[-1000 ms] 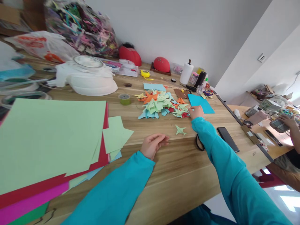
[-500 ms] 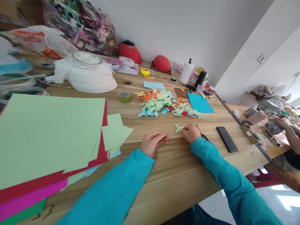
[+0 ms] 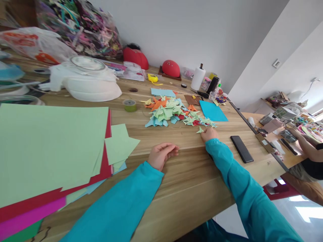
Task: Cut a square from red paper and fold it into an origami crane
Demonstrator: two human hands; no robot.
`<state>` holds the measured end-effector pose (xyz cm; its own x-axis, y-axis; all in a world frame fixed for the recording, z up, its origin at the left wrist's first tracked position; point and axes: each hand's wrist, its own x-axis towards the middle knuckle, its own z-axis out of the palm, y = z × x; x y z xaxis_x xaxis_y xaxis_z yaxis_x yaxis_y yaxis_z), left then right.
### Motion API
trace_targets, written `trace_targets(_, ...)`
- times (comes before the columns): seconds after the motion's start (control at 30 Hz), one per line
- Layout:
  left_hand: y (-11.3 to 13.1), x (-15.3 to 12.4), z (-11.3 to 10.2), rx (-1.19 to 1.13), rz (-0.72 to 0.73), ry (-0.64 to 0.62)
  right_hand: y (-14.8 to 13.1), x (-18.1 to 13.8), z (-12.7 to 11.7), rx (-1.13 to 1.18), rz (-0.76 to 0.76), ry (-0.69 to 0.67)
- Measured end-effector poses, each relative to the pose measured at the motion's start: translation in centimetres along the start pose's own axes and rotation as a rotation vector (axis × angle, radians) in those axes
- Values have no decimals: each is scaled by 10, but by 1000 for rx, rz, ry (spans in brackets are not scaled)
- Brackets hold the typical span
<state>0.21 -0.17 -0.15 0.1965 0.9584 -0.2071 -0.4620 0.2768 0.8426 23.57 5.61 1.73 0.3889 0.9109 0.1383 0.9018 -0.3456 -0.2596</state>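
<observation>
My right hand (image 3: pixel 210 134) pinches a small pale green folded paper star (image 3: pixel 200 130) by one side, just in front of a heap of folded paper pieces. That heap (image 3: pixel 166 111) holds green, orange, blue and red shapes, and its right end trails off in small stars (image 3: pixel 195 118). Apart from them, my left hand (image 3: pixel 163 155) rests over the bare wood with its thumb and fingers closed together, and nothing shows in them. To its left lie loose pale green paper squares (image 3: pixel 118 143), beside a stack of large green sheets (image 3: pixel 52 144).
A black phone (image 3: pixel 241 149) lies right of my right arm. Behind the heap are a blue sheet (image 3: pixel 214 111), a roll of green tape (image 3: pixel 130 105), a yellow tape measure (image 3: pixel 152 78) and a white roll (image 3: pixel 198 78). Another person's arm (image 3: pixel 306 144) reaches over a neighbouring table at right.
My right hand has moved away from me with the green star, up to the edge of the heap. My left hand has stayed in nearly the same pose. The view has shifted slightly.
</observation>
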Motion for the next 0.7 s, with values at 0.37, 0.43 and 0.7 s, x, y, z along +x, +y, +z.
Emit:
trace_targets(0.37,0,0,-1,-28,-21,-3,-31,-82,8,225,-337,153)
trace_targets(0.43,-2,1,-3,-8,-4,-22,-42,-108,19,244,-551,102)
trace_targets(0.7,-7,-5,-5,551,273,-43,-37,-113,27,388,-835,42)
